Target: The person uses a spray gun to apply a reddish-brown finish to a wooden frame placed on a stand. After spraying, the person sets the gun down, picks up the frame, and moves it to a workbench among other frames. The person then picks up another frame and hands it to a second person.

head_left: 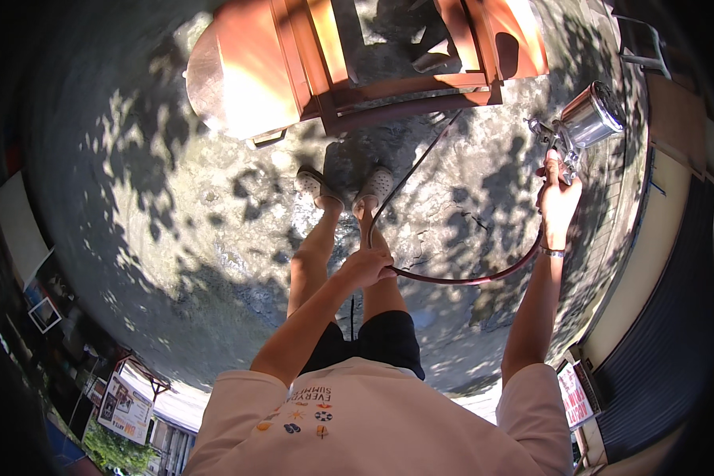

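My right hand [558, 190] grips a silver spray gun [565, 151] with a metal cup [599, 115] on it, out at my right side. A dark red hose [484, 278] loops from the gun down to my left hand [365, 266], which is closed on it in front of my legs, and runs on forward toward a wooden piece of furniture [325, 87]. That piece, with orange-brown panels and a frame, stands on the mottled concrete ground [452, 190] beyond my feet, partly in bright sun.
Along the right are a pale wall edge [627, 293], a dark ribbed shutter [658, 325] and a metal bar frame [646, 55]. Signboards [123, 408] and greenery show at the lower left. My sandalled feet [373, 186] stand close before the furniture.
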The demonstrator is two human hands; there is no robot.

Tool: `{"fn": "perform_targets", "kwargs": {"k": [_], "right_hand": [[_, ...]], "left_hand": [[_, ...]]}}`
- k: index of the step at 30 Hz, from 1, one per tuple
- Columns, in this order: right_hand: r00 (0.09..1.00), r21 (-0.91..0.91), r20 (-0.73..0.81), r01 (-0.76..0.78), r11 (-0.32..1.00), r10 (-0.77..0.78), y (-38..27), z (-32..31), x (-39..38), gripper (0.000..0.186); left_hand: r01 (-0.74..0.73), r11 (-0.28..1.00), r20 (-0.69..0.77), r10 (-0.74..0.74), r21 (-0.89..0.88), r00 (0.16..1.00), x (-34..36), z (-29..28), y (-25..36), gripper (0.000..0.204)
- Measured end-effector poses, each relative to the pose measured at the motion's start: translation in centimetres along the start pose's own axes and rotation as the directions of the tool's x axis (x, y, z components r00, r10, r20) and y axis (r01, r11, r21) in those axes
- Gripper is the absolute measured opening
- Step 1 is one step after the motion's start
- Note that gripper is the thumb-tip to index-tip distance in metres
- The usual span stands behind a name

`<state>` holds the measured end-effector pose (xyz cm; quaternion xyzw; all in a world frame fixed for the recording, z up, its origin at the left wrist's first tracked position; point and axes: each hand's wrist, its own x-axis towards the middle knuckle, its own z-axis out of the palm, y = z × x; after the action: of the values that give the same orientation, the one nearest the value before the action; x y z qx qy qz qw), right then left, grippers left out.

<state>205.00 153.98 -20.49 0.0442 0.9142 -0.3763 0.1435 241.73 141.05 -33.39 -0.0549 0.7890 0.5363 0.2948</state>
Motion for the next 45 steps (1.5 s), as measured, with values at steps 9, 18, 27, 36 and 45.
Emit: {"fn": "perform_targets", "kwargs": {"k": [9, 18, 27, 36, 45], "right_hand": [[0.79, 0.185, 0.57, 0.143, 0.972, -0.225, -7.5, 11.6, -14.4, 0.024], [0.833, 0.194, 0.437, 0.282, 0.94, -0.34, -16.4, 15.6, -11.5, 0.024], [0.78, 0.4, 0.276, 0.438, 0.805, -0.562, -21.8, 25.4, -2.2, 0.026], [0.844, 0.401, 0.148, 0.426, 0.811, -0.516, -20.5, 33.5, 10.7, 0.032], [0.901, 0.304, 0.031, 0.403, 0.863, -0.432, -18.1, 27.5, 23.2, 0.031]], "left_hand": [[-0.002, 1.0, 0.033, 0.001, 0.008, 0.999, -5.3, 1.5, -8.5, 0.02], [-0.034, 0.992, -0.157, 0.015, -0.12, 0.987, -8.4, -1.3, -7.6, 0.019], [0.147, 0.857, -0.239, -0.296, -0.493, 0.925, -7.4, -3.4, -1.2, 0.019], [0.332, 0.728, -0.272, -0.576, -0.6, 0.771, -2.7, -7.1, 5.5, 0.025], [0.389, 0.753, -0.297, -0.595, -0.53, 0.747, 3.8, -11.6, 11.3, 0.021]]}}
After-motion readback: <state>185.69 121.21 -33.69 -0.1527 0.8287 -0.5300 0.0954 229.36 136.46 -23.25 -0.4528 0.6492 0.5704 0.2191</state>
